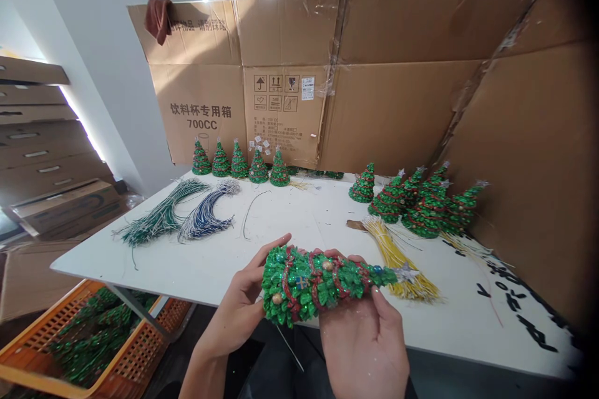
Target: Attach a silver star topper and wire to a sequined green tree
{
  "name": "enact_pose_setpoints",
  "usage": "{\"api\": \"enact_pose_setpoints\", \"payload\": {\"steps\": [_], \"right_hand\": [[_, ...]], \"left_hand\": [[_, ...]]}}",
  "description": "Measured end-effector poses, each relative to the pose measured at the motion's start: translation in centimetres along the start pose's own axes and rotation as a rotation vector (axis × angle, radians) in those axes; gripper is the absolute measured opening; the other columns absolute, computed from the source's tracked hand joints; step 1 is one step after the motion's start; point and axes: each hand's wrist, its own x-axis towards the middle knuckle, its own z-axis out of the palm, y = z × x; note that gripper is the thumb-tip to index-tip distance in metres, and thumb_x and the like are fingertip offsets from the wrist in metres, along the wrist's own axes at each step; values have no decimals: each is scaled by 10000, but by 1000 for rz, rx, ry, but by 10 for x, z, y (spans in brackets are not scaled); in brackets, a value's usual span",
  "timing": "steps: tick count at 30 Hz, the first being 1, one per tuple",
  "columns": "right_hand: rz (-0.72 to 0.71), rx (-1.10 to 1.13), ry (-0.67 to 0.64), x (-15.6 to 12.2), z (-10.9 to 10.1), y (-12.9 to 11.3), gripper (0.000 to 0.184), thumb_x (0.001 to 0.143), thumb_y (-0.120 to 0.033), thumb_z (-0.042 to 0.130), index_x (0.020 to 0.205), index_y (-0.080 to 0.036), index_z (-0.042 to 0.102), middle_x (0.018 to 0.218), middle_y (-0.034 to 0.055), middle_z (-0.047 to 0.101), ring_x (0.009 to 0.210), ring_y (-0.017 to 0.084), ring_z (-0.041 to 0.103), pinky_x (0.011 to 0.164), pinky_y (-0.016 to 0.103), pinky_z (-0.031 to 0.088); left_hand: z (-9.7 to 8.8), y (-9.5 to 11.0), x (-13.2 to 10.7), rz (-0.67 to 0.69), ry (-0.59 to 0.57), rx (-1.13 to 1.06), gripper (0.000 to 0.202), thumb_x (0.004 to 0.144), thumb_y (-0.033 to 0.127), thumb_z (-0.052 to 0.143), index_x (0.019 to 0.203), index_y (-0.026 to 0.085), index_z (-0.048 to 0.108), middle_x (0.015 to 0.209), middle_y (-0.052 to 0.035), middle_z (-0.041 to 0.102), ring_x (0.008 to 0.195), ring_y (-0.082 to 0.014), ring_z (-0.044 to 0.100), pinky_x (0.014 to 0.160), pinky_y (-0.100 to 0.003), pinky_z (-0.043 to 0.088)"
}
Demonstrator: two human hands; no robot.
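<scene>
I hold a small green glittery Christmas tree (312, 283) sideways over the near edge of the white table (299, 224); its silver star tip points right. It has red garland and small baubles. My left hand (238, 308) grips its wide base, fingers curled round it. My right hand (362, 336) cups the tree from below near its narrow end, fingers closed on it. A thin wire hangs down from the base.
Finished little trees stand in a row at the back (238, 165) and in a cluster at the right (421, 202). Bundles of green (161, 215), blue (206, 215) and yellow (397, 259) wires lie on the table. An orange crate (140, 349) of green pieces sits at lower left. Cardboard walls (374, 75) enclose the back and right.
</scene>
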Motion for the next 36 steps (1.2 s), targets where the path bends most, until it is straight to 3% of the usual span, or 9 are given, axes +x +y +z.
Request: {"api": "enact_pose_setpoints", "payload": {"steps": [5,12,16,21,25,36], "right_hand": [[32,25,-74,-1,-2,0,277,961,-537,673,1065,-360,859,1125,9,867,1016,285,813,1203,585,493],[68,24,-51,-3,2,-1,287,928,-516,704,1119,-357,848,1222,23,844,1233,326,756,1191,603,500],[67,27,-92,-4,4,-1,296,946,-508,663,1117,-341,838,1222,37,836,1173,337,771,1184,628,496],[72,5,-142,-5,0,1,320,952,-528,638,1121,-322,815,1226,50,823,1145,329,768,1167,613,509],[77,-29,-195,-6,0,4,305,969,-509,621,1137,-321,792,1233,56,809,1175,322,748,1160,603,510],[60,-40,-231,-8,5,5,331,964,-514,584,1139,-314,781,1222,73,783,1191,352,720,1164,634,489]], "left_hand": [[0,-1,0,-2,-38,12,458,937,608,776,1279,312,848,1798,-86,381,1597,-423,454,1301,-521,430],[0,0,-6,-32,-126,-32,552,1036,504,685,1565,358,635,1871,1,171,1692,-402,267,1379,-525,302],[0,-2,-8,-80,-132,-95,697,1047,464,681,1693,422,421,1880,27,108,1695,-371,273,1399,-526,258],[4,-4,-5,-38,-88,-71,633,1044,487,678,1646,384,510,1866,-15,175,1673,-392,309,1365,-545,331],[7,-3,-1,-13,-15,-74,650,1069,519,612,1677,347,456,1825,-70,296,1656,-392,338,1344,-570,353],[5,-3,1,-31,-28,-58,773,980,536,743,1670,346,452,1781,-87,384,1649,-396,341,1338,-548,344]]}}
